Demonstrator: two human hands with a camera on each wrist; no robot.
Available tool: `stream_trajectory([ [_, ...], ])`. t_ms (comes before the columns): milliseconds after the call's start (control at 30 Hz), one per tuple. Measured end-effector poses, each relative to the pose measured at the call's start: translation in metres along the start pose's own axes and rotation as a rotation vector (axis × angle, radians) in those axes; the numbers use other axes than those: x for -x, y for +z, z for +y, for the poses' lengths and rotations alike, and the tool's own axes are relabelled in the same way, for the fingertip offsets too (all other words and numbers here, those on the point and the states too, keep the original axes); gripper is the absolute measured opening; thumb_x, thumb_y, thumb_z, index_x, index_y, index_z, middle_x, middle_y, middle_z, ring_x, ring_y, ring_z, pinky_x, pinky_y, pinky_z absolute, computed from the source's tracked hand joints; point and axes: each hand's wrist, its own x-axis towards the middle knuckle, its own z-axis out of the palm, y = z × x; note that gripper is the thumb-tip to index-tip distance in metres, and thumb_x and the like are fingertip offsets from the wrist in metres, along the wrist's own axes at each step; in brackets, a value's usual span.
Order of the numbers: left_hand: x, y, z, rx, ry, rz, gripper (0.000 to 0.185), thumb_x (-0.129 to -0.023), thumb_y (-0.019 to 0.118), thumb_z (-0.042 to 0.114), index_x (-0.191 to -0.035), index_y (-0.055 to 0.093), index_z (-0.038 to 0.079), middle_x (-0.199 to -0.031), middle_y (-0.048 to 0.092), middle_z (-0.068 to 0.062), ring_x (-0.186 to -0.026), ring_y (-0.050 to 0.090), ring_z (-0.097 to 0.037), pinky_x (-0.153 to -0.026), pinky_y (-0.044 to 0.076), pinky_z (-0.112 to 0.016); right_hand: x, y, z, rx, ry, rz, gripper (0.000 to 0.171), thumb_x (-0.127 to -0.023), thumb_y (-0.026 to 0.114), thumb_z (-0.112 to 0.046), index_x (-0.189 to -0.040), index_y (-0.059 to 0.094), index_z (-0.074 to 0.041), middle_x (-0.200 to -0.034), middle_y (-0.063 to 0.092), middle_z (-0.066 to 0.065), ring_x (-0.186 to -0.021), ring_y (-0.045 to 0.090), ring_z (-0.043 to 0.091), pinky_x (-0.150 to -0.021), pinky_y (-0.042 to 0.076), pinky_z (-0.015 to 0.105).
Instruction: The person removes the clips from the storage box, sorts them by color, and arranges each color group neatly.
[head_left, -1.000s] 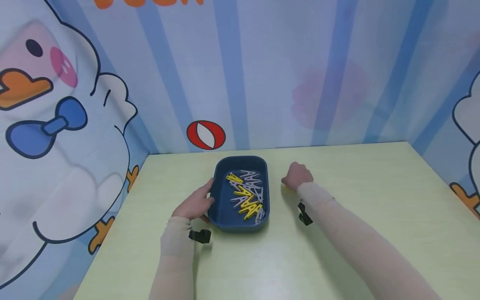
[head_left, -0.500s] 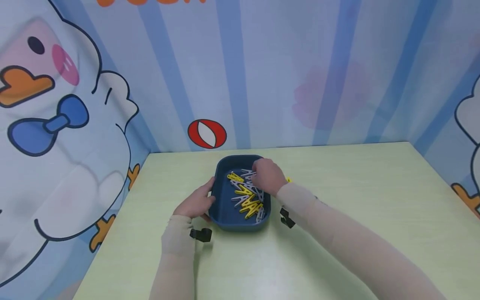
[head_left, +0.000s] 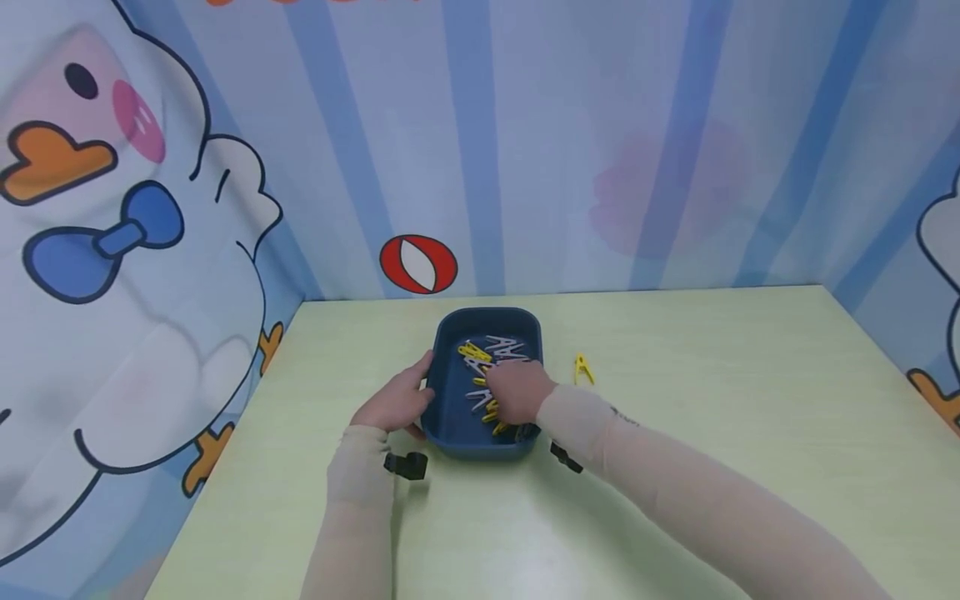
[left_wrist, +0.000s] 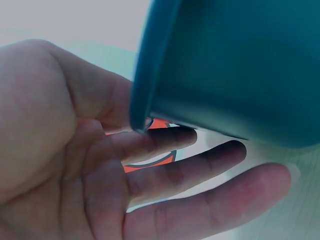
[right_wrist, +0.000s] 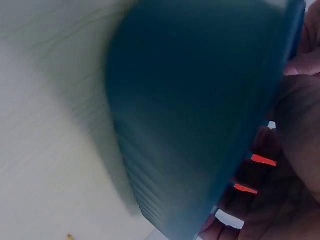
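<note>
Yellow clip (head_left: 582, 369) is laid out on the surface (head_left: 712, 400); many remain in the tray (head_left: 448, 425), steadied by the left hand (head_left: 395, 403) with relaxed fingers. The right hand (head_left: 517, 392) is lowered among them; its grasp cannot be told.

A dark blue rectangular plastic tray (head_left: 448, 400) with rounded corners stands upright on the pale green table, near its far edge and left of its middle. Inside it lies a loose heap of yellow and white plastic clothes pegs (head_left: 491, 354), crossed over each other. One single yellow plastic clothes peg (head_left: 582, 368) lies flat on the table, just beside the right wall of the tray.
</note>
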Motion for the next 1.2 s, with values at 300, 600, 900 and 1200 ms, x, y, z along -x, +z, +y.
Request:
stream_trajectory([
  [300,-0.003,0.002,0.000,0.001,0.021,-0.008,0.066,-0.103,0.041,0.007,-0.161,0.010,0.015,-0.160,0.026,-0.014,-0.119,0.055,-0.037,-0.056,0.059,-0.039,-0.005,0.018,-0.004,-0.001,-0.057,0.021,0.012,-0.090,0.072,-0.019,-0.096,0.070,-0.008,-0.077,0.064,0.000,-0.067,0.057,0.016,-0.071,0.055,0.038],
  [600,-0.001,0.001,0.001,-0.009,0.034,-0.006,0.066,-0.103,0.042,0.008,-0.161,0.011,0.015,-0.160,0.027,-0.014,-0.118,0.056,-0.035,-0.057,0.059,-0.040,0.000,0.018,-0.014,-0.043,-0.103,0.004,0.007,-0.095,0.067,-0.013,-0.098,0.071,-0.008,-0.078,0.063,0.000,-0.069,0.057,0.016,-0.074,0.056,0.035],
  [900,0.002,-0.001,0.002,-0.019,0.058,-0.006,0.067,-0.102,0.042,0.006,-0.161,0.010,0.013,-0.161,0.024,-0.016,-0.121,0.054,-0.038,-0.056,0.059,-0.040,-0.001,0.021,-0.018,-0.004,-0.112,0.037,0.004,-0.094,0.067,-0.010,-0.095,0.070,-0.010,-0.077,0.063,0.000,-0.069,0.056,0.016,-0.073,0.054,0.034],
  [1200,0.002,-0.002,0.002,-0.013,0.054,-0.002,0.067,-0.102,0.042,0.006,-0.161,0.011,0.014,-0.160,0.026,-0.015,-0.120,0.055,-0.038,-0.055,0.059,-0.039,0.000,0.018,-0.021,0.041,-0.035,0.063,0.010,-0.095,0.064,-0.014,-0.093,0.070,-0.006,-0.080,0.066,0.005,-0.066,0.057,0.019,-0.066,0.056,0.037],
])
